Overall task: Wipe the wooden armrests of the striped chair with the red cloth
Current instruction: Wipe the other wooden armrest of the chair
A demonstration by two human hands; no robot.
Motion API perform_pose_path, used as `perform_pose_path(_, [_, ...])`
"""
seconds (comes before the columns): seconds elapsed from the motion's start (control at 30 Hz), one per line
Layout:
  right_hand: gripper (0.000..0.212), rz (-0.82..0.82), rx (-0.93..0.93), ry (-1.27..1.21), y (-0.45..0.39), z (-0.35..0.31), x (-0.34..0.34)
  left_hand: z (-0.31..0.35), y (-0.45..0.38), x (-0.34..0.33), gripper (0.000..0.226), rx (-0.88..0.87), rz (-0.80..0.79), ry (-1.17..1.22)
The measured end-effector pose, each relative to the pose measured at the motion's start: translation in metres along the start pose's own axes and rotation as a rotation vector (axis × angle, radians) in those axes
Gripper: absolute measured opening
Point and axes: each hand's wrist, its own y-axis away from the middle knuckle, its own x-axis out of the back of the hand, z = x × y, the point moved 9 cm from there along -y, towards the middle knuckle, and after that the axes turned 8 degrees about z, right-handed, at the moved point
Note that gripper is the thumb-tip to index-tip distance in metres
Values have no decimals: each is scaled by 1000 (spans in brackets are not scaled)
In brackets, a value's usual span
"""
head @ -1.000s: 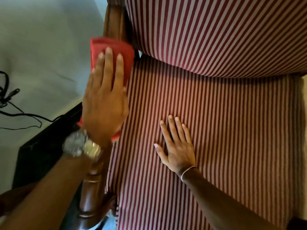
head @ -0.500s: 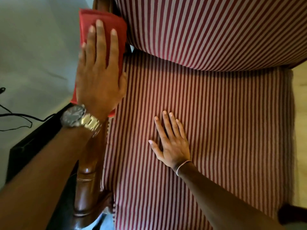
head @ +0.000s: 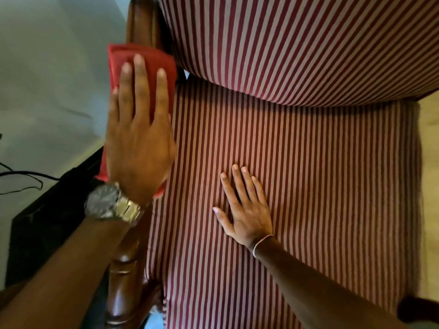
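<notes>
The striped chair point(head: 308, 174) fills the view, red and cream stripes on seat and backrest. Its left wooden armrest point(head: 141, 22) runs up the left side, dark polished wood, with a turned post point(head: 123, 281) at the front. My left hand point(head: 139, 138), wearing a metal watch, lies flat with fingers spread on the folded red cloth point(head: 142, 60), pressing it onto the armrest near the backrest. The cloth hides the armrest's middle. My right hand point(head: 244, 210) rests flat and empty on the seat cushion, fingers apart. The right armrest is barely visible.
A dark low piece of furniture point(head: 47, 222) stands left of the chair. Black cables point(head: 19, 176) trail over the pale floor at far left. A light wooden floor point(head: 430, 186) shows at the right edge.
My left hand slid the cloth toward the backrest half a second ago and has now drawn it back a little along the armrest. My right hand stayed planted on the seat.
</notes>
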Motion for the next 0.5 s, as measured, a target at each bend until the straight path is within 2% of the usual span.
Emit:
perform_pose_path(0.1, [74,-10,10,-11,-1,1,1,-4,26,2,62,0,10,10])
perform_pose_path(0.2, [74,-3,9,-2,0,1,1,-5,109,7,65,-51,-80,-49])
perform_pose_path(0.27, [73,0,-2,4,2,1,0,-6,129,6,68,-82,-118,-57])
perform_pose_path(0.4, [72,7,2,7,-1,-1,2,3,46,3,67,-102,-48,-55])
perform_pose_path(0.5, [72,5,0,0,1,-1,5,3,-21,1,66,-32,-14,-17])
